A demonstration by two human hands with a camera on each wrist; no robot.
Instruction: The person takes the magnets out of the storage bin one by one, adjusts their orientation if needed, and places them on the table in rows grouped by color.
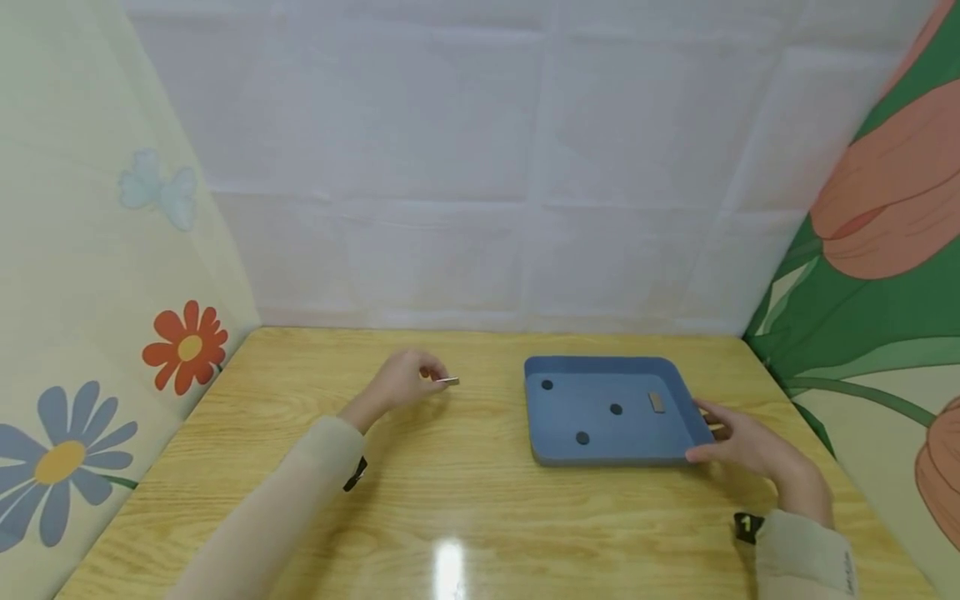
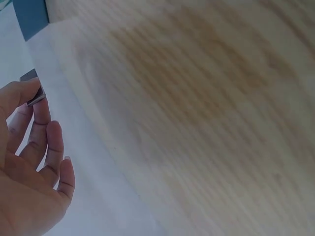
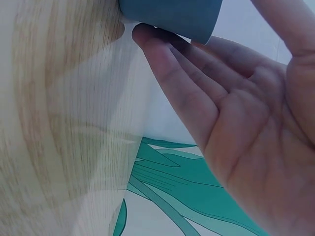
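Note:
Between thumb and fingertips, my left hand (image 1: 407, 379) pinches a small flat rectangular metallic piece (image 2: 35, 88) above the table, left of the blue tray (image 1: 585, 457). Its other fingers are loosely bent in the left wrist view. At the tray's right side is my right hand (image 1: 750, 442), holding the edge with the thumb at the front right corner. The right wrist view shows fingertips (image 3: 147, 37) against the underside of the tray wall (image 3: 172, 14). Inside the tray lie three dark round discs (image 1: 616, 409) and a brownish rectangular piece (image 1: 656, 402).
The wood-grain table (image 1: 465, 500) runs back to a white cloth wall (image 1: 420, 167). Flower-printed cloth hangs at the left (image 1: 75, 292) and right (image 1: 885, 333). Dark wrist straps show at the left (image 1: 356, 474) and right (image 1: 748, 527) cuffs.

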